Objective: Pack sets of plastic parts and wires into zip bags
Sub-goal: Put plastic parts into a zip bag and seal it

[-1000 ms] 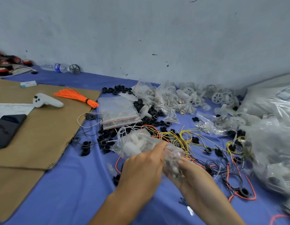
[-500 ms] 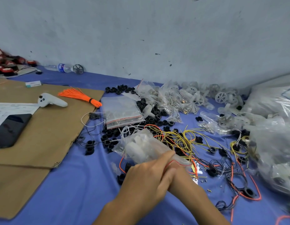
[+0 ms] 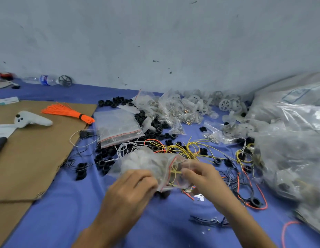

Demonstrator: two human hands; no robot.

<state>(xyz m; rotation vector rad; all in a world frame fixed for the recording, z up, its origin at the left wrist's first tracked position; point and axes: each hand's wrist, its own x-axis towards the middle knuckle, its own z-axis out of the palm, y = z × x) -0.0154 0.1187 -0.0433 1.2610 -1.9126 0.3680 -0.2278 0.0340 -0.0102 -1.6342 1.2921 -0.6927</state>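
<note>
A clear zip bag (image 3: 146, 163) with a red seal line, stuffed with white plastic parts, hangs low over the blue cloth in front of me. My left hand (image 3: 132, 188) grips its lower left side. My right hand (image 3: 200, 174) pinches the bag's open mouth, where yellow wire shows inside. Loose yellow wires (image 3: 188, 149), black wires (image 3: 234, 178) and black plastic rings (image 3: 105, 158) lie around the bag. A stack of empty zip bags (image 3: 118, 127) rests behind it.
A brown cardboard sheet (image 3: 30, 154) covers the left, holding a white controller (image 3: 30, 119) and an orange tie bundle (image 3: 69, 113). Big clear sacks of parts (image 3: 290, 149) fill the right. White wheels (image 3: 225, 104) and small filled bags line the wall.
My hands have drawn apart along the bag: the left now holds its lower side, the right has shifted right to the open mouth. The bag has turned so its red seal faces right.
</note>
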